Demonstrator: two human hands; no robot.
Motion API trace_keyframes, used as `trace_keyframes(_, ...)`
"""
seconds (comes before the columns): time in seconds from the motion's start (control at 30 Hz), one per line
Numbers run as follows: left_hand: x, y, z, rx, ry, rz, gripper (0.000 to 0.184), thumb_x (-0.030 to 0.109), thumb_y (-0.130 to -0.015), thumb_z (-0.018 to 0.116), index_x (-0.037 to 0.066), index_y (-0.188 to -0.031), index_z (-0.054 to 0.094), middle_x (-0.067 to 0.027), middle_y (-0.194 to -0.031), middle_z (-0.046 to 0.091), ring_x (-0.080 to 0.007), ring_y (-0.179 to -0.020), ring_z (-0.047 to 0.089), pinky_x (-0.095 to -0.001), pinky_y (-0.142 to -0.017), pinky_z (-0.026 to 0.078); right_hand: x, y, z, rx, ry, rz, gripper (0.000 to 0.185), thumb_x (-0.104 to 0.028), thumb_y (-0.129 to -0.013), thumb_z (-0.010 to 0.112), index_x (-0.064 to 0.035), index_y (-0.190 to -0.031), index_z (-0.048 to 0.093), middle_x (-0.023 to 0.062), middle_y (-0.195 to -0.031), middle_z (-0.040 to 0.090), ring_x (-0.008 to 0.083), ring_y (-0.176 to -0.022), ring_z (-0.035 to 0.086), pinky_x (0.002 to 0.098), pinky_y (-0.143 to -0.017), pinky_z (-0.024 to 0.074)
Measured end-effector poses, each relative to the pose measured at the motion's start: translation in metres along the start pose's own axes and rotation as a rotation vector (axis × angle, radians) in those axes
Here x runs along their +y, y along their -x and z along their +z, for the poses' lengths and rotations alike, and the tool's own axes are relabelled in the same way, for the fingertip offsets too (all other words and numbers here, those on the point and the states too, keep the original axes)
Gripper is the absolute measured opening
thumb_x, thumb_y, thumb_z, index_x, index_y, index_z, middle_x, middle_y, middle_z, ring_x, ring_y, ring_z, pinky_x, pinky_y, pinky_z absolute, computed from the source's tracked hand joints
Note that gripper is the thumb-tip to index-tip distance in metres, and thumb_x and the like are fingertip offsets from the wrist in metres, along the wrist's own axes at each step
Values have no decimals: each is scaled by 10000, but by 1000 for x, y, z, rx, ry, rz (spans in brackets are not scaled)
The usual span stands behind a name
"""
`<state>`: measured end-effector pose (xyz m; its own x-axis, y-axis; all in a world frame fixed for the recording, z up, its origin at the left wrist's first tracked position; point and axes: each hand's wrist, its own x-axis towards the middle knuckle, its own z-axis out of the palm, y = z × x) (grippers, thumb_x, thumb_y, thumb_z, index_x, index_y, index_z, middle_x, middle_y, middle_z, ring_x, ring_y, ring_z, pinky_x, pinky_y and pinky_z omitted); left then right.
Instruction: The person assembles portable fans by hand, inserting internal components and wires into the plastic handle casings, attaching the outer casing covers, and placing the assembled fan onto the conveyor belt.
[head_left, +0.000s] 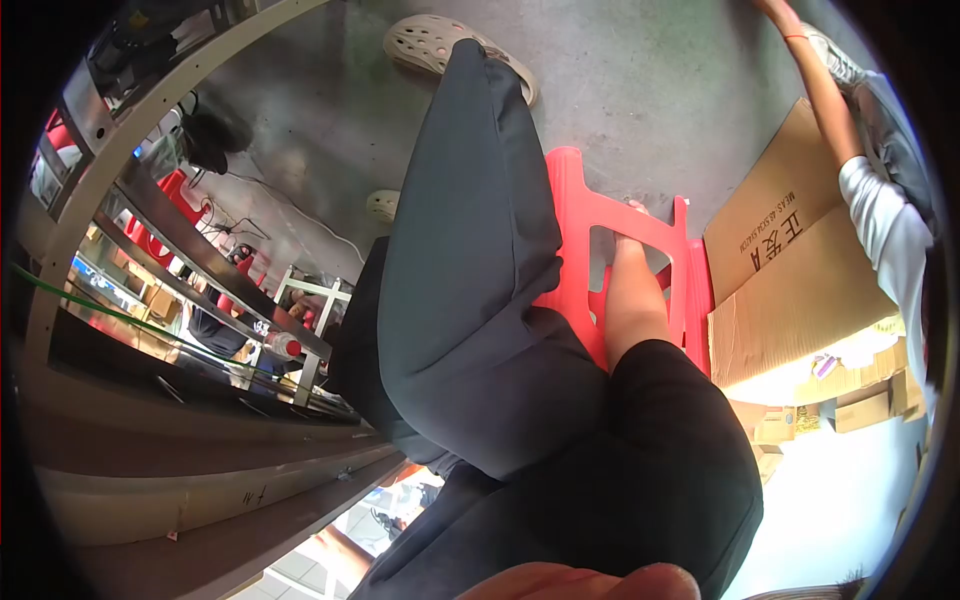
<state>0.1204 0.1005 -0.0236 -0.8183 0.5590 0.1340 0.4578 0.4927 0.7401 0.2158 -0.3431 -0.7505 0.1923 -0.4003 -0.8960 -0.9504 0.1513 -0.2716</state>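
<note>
At the bottom edge, part of a hand [585,582] shows close to the camera, against black cloth. I cannot tell whether it is my left or my right hand. Most of it lies outside the view, and whether it holds anything is hidden. Dark trouser legs [455,240] fill the middle, with a beige perforated clog [420,42] at the far end of one. Beside them stands a red plastic stool [565,215]. A bare lower leg [635,300] is seen through its frame.
At right, another person's arm with a white sleeve [868,205] reaches past a large open cardboard box [775,200]. Metal shelving or table framing [150,115] runs along the left, with cables [300,212] on the floor. A bottle with a red cap [283,344] appears near the frame.
</note>
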Motion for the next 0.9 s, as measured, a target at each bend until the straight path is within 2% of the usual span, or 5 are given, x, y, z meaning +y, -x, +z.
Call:
trace_keyframes(0.3,2,-8,2,-22,-8,0,355,343,-926,741,99,-1171,664,-27,-1189,663,-148,-1089,614,-352,-933,517,-1,3,30,107,528,9,584,-444,-1050,348,42,-1230,617,172,-1280,653,313,-1203,616,488,-1059,479)
trace_keyframes(0.4,3,-9,1,-14,-4,0,348,342,-926,743,101,-1164,666,-24,-1181,666,-144,-1082,616,-347,-928,519,16,-9,24,179,1307,-288,636,-453,-1054,328,72,-1296,594,257,-1395,593,387,-1292,574,488,-1100,439)
trace_keyframes(0.5,0,-10,1,-11,12,-3,341,341,-926,745,102,-1157,669,-20,-1173,669,-140,-1076,618,-341,-923,520,7,43,69,469,1167,-215,608,-433,-1053,349,74,-1215,642,310,-1354,604,428,-1274,588,504,-1076,463)
trace_keyframes(0.7,-6,-13,4,-25,65,-16,327,340,-927,748,106,-1144,673,-14,-1157,675,-133,-1063,621,-330,-912,522,1,20,42,-88,1958,-406,481,-422,-964,543,15,-1079,708,264,-1133,722,421,-1055,711,536,-883,571)
trace_keyframes(0.9,-8,-23,-2,-80,134,-40,314,338,-927,751,110,-1130,677,-7,-1141,681,-125,-1050,625,-319,-902,524,-26,88,13,-244,1312,202,401,-421,-1000,487,-92,-800,598,45,-707,598,173,-402,442,360,-383,401)
